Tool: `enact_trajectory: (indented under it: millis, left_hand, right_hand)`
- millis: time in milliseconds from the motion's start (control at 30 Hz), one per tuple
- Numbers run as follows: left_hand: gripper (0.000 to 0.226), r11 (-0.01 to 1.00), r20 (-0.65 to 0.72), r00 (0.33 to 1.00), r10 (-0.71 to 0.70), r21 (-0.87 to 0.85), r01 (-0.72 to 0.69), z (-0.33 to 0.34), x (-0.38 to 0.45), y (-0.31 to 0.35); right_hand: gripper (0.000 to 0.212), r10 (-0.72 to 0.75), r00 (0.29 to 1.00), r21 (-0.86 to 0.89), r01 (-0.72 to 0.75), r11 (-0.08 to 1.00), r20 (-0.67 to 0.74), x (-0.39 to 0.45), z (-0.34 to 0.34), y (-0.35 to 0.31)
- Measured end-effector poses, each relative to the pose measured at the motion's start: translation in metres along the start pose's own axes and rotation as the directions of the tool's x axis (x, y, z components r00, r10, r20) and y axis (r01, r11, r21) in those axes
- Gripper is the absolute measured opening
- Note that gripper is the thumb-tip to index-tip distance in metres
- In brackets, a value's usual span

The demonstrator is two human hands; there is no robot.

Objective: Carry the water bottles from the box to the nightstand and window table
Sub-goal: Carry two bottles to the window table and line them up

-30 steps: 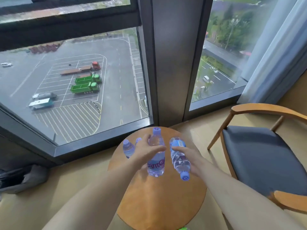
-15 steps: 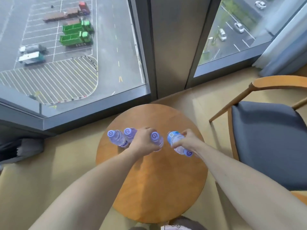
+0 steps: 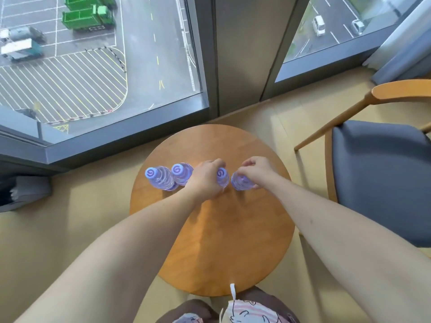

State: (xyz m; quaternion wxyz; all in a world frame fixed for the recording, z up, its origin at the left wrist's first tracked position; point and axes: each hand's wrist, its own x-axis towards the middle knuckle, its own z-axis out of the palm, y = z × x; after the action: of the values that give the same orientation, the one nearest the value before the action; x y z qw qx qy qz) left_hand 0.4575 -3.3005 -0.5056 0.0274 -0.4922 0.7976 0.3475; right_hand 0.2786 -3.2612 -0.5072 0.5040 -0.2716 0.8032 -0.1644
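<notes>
Both carried bottles, tilted in the air a second ago, now stand on the round table (image 3: 217, 241) beside the two-bottle pair (image 3: 170, 177): the left hand (image 3: 206, 179) grips the third bottle (image 3: 222, 177), the right hand (image 3: 255, 171) holds the fourth bottle (image 3: 240, 181), so release comes next.

bottles (image 3: 161, 180): 4 | round table (image 3: 224, 241): 1 | chair (image 3: 382, 173): 1 | hands (image 3: 205, 180): 2

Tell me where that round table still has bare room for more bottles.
The near half of the round table, between the forearms and its front rim, is bare wood. So is the far strip between the bottles and the window-side rim. The middle is crowded: four water bottles in a row, with the left hand and right hand on two.
</notes>
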Motion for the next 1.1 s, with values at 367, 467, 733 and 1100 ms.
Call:
enact_trajectory:
  millis: [367, 467, 733, 1100]
  left_hand:
    - [0.061, 0.997, 0.014, 0.998, -0.069, 0.039, 0.068, -0.006, 0.012, -0.009]
    - [0.062, 0.995, 0.052, 0.995, -0.085, 0.062, 0.082, -0.010, 0.012, -0.008]
    - [0.052, 0.988, 0.037, 0.995, -0.096, 0.122, 0.091, -0.017, 0.009, -0.013]
    - [0.058, 0.982, 0.024, 0.998, -0.066, 0.179, 0.060, -0.019, 0.005, -0.018]
  right_hand:
    - [0.055, -0.160, 0.987, -0.076, 0.162, 0.984, 0.022, 0.005, 0.011, -0.001]
    - [0.055, -0.135, 0.991, -0.015, 0.135, 0.991, 0.002, 0.004, 0.014, -0.007]
    - [0.059, -0.151, 0.989, 0.024, 0.151, 0.988, 0.002, 0.003, 0.027, -0.011]
    - [0.062, -0.141, 0.990, 0.042, 0.140, 0.989, 0.022, -0.004, 0.038, -0.017]
